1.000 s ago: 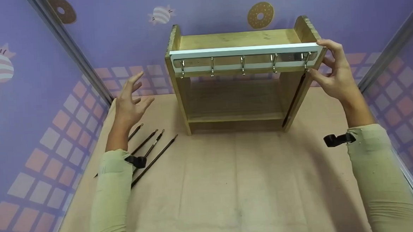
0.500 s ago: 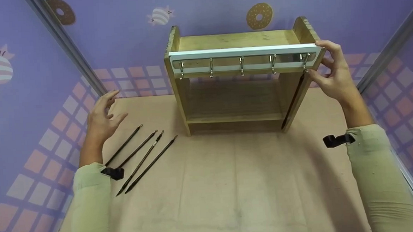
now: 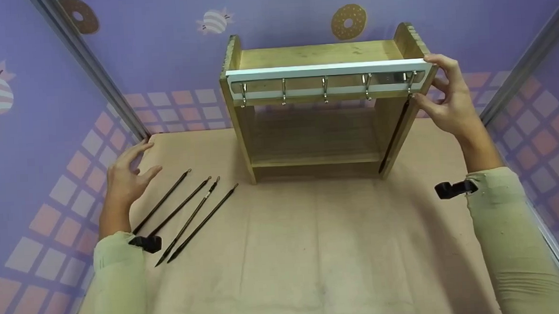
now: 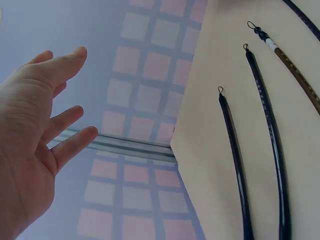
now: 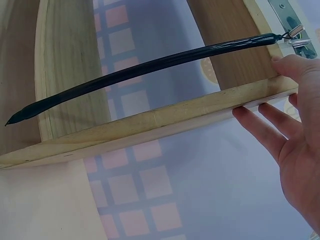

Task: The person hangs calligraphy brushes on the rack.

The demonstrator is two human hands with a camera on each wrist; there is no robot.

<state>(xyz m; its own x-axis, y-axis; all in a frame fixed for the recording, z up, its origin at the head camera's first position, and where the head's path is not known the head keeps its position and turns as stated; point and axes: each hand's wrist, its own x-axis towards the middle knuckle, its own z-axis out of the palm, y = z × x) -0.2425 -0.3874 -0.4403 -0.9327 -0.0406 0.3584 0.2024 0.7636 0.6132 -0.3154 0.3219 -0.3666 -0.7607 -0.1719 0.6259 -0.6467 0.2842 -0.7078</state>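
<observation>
My right hand holds the right side board of a small wooden shelf near its upper corner. In the right wrist view, the thumb lies at the board's front and the fingers rest against its outer face. A dark calligraphy brush hangs tip down by its loop from the rightmost metal hook, just beside that thumb. My left hand is held over the table's left side, fingers spread and relaxed, holding nothing. Several more calligraphy brushes lie slanted on the table beside it, loops pointing away from me.
A white rail with several hooks runs across the shelf's upper front. The pale table meets patterned purple walls at the back and both sides.
My left hand has moved left and toward me, past the lying brushes, uncovering more of them. The right hand stays on the shelf's side board, and the hung brush has not moved.
</observation>
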